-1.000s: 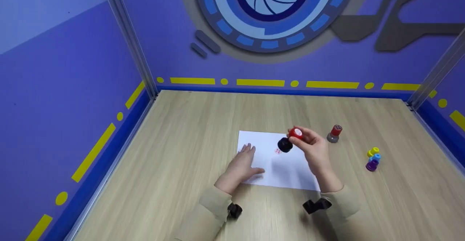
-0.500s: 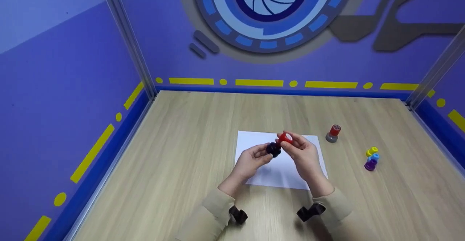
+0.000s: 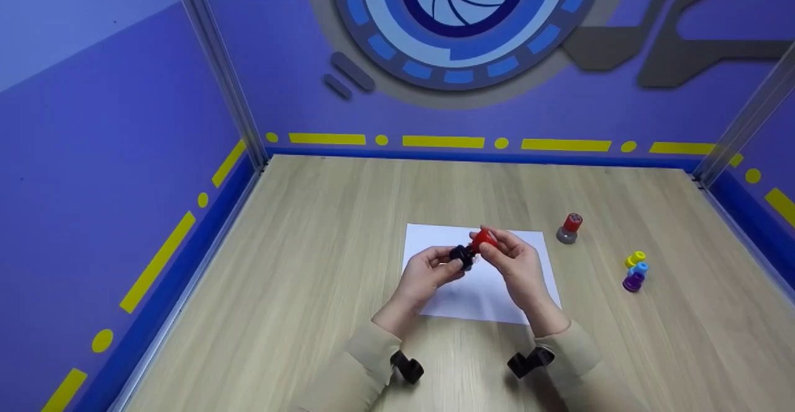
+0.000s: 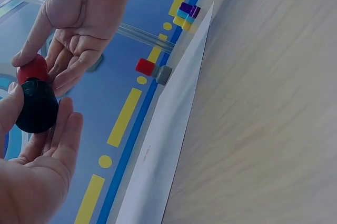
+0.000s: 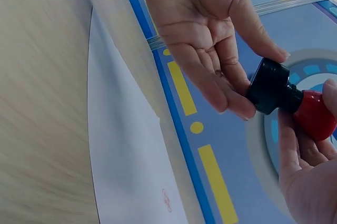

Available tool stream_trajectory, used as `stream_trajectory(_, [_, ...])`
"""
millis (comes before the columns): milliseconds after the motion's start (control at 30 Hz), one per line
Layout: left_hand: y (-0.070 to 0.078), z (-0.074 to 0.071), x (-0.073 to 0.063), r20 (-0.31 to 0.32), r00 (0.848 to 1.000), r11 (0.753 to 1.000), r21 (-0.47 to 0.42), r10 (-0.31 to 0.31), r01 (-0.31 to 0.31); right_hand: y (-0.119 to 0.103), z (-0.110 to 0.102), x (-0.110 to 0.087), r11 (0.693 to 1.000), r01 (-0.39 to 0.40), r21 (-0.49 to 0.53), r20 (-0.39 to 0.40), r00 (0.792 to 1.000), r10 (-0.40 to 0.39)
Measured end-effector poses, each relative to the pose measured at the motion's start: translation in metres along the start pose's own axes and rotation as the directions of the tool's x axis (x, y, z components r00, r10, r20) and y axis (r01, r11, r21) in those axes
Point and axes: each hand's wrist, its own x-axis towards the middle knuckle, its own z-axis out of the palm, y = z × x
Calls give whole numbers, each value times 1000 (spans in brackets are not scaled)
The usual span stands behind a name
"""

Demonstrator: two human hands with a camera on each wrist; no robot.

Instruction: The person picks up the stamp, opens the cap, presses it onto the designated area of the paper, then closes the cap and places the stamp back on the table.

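Above a white sheet of paper (image 3: 497,300), both hands hold one stamp with a red knob handle (image 3: 484,240) and a wide black end (image 3: 461,256). My left hand (image 3: 419,278) pinches the black end between thumb and fingers. The right hand (image 3: 515,266) grips the red handle. In the right wrist view the stamp lies tilted, its black part (image 5: 269,85) joined to the handle by a narrow dark neck. Whether the black end is a separate cap cannot be told. A small red print (image 5: 167,201) shows on the paper in that view.
Right of the paper stands a red and grey stamp (image 3: 570,228). Farther right, yellow (image 3: 635,258), light blue (image 3: 638,270) and purple (image 3: 633,282) small pieces stand close together. Blue-violet walls (image 3: 186,213) enclose the wooden table (image 3: 323,232) at the back and sides.
My left hand has lifted off the paper and taken hold of the stamp's black end. The right hand has brought the stamp left; both then shift slightly.
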Motion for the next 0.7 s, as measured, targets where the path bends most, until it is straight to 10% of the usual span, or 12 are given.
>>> stream_trajectory(700, [2,2,-2,-14,996,991,103,85,-83,3,0,4,995,-59,82,-16,998,60])
